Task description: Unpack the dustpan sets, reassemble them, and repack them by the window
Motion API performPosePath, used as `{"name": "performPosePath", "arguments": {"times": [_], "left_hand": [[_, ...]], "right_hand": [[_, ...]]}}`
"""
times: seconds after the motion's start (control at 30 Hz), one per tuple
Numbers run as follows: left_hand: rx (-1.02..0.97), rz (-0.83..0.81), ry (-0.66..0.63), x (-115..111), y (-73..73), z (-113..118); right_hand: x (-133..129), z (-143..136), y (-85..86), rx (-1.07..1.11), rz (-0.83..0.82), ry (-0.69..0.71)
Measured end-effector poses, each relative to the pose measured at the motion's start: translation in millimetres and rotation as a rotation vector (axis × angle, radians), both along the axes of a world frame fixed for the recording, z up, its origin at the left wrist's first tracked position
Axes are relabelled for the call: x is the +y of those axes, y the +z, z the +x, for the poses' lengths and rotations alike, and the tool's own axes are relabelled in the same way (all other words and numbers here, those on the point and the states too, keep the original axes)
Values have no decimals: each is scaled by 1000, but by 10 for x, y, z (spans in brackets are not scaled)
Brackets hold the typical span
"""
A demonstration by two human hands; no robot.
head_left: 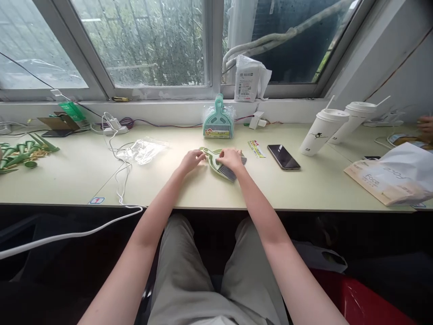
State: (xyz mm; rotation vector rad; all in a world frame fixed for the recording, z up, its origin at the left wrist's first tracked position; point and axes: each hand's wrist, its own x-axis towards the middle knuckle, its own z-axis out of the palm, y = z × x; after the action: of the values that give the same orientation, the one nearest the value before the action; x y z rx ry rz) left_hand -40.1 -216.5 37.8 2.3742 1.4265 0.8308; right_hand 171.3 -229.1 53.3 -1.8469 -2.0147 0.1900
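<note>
A small light-green hand brush with grey bristles lies on the table in front of me, its bristles pointing toward the right and front. Behind it shows a bit of another light-green piece, partly covered by my right hand; its kind is hard to make out. At the handle end, my left hand has its fingers curled in against the handle tip. My right hand is bent over the brush head with its fingertips closed on it. A printed label card lies just to the right.
A teal dustpan set in clear wrap stands behind. To the right are a phone, white lidded cups and a paper bag. Crumpled plastic, a white cable and green cone-shaped pieces lie left. Another person's hand shows far right.
</note>
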Motion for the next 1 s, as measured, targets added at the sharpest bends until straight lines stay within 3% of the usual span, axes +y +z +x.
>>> {"name": "performPosePath", "arguments": {"times": [0.13, 0.27, 0.43, 0.57, 0.83, 1.0], "left_hand": [[149, 342, 56, 11, -32, -44], [345, 373, -30, 26, -67, -44], [434, 442, -148, -13, -26, 22], [496, 438, -206, -7, -50, 16], [588, 329, -137, 51, -80, 104], [470, 263, -121, 9, -58, 124]], "right_hand": [[14, -62, -75, -10, 25, 5], [-4, -95, -102, 23, 38, 42], [-26, -248, -155, 39, 99, 99], [9, -263, -193, 77, 71, 97], [45, -216, -133, 67, 0, 113], [41, -248, -119, 50, -11, 96]]}}
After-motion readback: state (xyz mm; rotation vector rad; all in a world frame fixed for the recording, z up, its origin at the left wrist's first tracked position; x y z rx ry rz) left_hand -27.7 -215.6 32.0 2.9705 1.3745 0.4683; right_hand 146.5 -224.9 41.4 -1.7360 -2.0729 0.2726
